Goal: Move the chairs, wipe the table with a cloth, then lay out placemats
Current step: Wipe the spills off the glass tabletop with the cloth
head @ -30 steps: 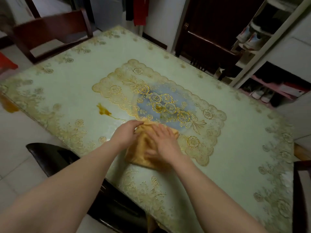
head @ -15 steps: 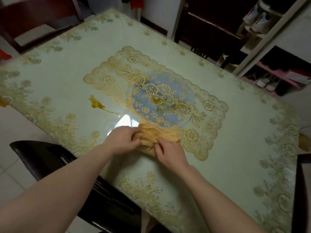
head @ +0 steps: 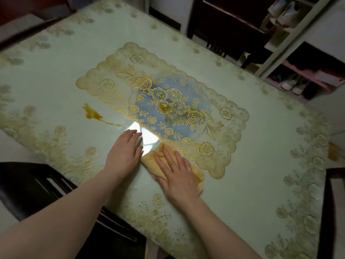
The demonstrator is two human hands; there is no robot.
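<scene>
A folded yellow cloth (head: 195, 174) lies on the pale green table (head: 252, 184) near its front edge. My right hand (head: 177, 174) presses flat on the cloth with straight, spread fingers. My left hand (head: 124, 153) lies flat on the bare table just left of the cloth, fingers straight, touching its left end. A gold lace placemat (head: 168, 105) with blue roses sits in the table's middle. An orange-brown stain (head: 92, 114) marks the surface to the left of the mat.
A dark chair (head: 37, 187) stands at the table's near left edge, another dark chair (head: 229, 28) beyond the far side, and a third (head: 334, 212) at the right edge. A white shoe rack (head: 298, 43) with shoes is at the back right.
Both hands have flattened out: the left let go of the cloth's end and now lies on the table, the right spread over the cloth. The view tilted closer to the table.
</scene>
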